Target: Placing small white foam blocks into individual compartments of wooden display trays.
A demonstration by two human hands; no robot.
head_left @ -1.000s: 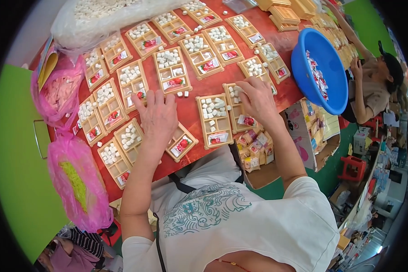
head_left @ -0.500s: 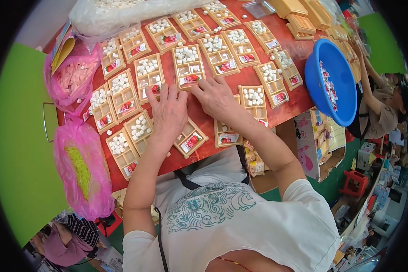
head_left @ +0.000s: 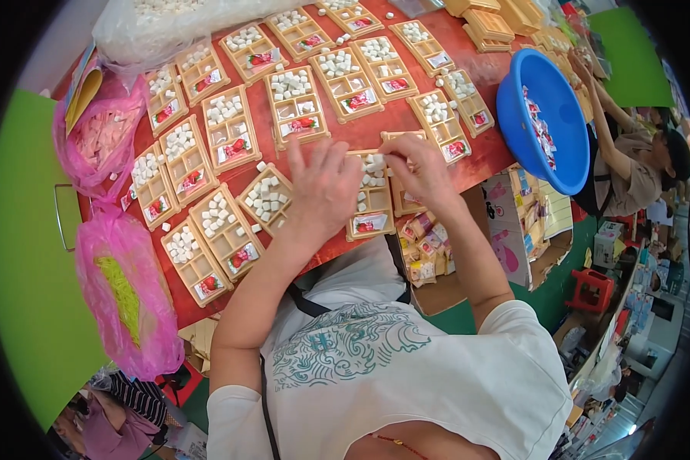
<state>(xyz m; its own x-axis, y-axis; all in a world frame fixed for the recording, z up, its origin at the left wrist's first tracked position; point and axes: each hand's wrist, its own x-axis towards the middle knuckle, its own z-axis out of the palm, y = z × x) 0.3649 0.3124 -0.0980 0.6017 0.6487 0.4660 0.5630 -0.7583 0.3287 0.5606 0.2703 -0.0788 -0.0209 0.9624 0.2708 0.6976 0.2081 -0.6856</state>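
Note:
My left hand (head_left: 326, 188) is spread over a beige compartment tray (head_left: 372, 205) at the near edge of the table, its fingers apart. From the right, my right hand (head_left: 423, 172) reaches to the same tray, thumb and forefinger pinched above its upper part. Whatever lies in that pinch is too small to tell. White cubes (head_left: 375, 179) fill the tray's large compartment, and a red-and-white sachet (head_left: 369, 223) lies in its lowest one. Under my left wrist, another tray (head_left: 254, 186) of cubes is partly covered. Beside my right hand stands a tray (head_left: 408, 201) mostly hidden by it.
Rows of similar trays (head_left: 295, 103) cover the red table (head_left: 268, 157). A blue basin (head_left: 523, 115) of sachets stands at right, stacked trays (head_left: 489, 31) behind it. Pink bags (head_left: 100, 238) hang at the left edge; a large clear bag (head_left: 153, 38) lies at the back. Another person (head_left: 635, 165) works at far right.
Both hands have drawn back from a tray farther in to the near tray. My right hand has shifted right and closed into a pinch. The whole view has shifted slightly.

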